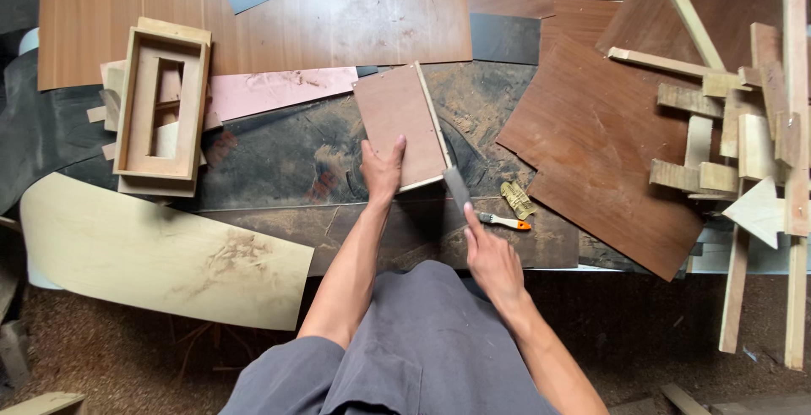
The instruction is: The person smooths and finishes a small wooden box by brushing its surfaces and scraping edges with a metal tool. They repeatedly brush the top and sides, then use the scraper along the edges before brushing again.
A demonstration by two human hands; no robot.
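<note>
Brush [505, 221], wood offcuts [743, 136] right of board [399, 128].

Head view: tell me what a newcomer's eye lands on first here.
At centre, the left hand presses flat on a small brown laminated board, while the right hand holds a flat metal file against its near corner. To the left lies an open wooden frame; far right, a heap of wood offcuts.
</note>
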